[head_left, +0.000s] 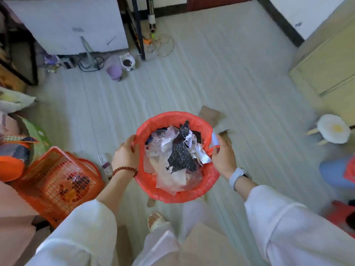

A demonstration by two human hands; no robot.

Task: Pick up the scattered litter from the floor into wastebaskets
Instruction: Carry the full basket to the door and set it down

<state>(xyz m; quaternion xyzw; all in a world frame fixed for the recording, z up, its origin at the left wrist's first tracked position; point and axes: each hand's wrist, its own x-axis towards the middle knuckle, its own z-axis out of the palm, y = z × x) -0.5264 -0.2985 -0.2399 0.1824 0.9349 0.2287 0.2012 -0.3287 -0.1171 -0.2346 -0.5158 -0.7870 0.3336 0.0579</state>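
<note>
- Head view: a round wastebasket (177,192) lined with a red plastic bag sits low in the middle of the picture, held between both hands above the pale striped floor (230,83).
- The left hand (125,152) grips the basket's left rim, fingers curled over the red liner; a beaded bracelet (124,169) circles that wrist.
- The right hand (222,154) grips the right rim, its fingers pinching a gathered fold of the liner; a pale watch (238,176) sits on that wrist.
- Inside the basket lies litter: clear plastic wrappers (172,179), white paper scraps (201,154) and a dark speckled piece (180,154) standing on top.
- A flat brown cardboard piece (209,114) lies on the floor just beyond the basket's far right rim.
- A clear bottle (104,162) lies on the floor just left of the left wrist.
- An orange mesh basket (55,179) stands to the left, with coloured items inside.
- A purple cup (114,72) and a white bag of dark contents (127,62) stand further off by the white cabinet (67,22).
- A white flower-shaped stool (333,128) stands at the right.
</note>
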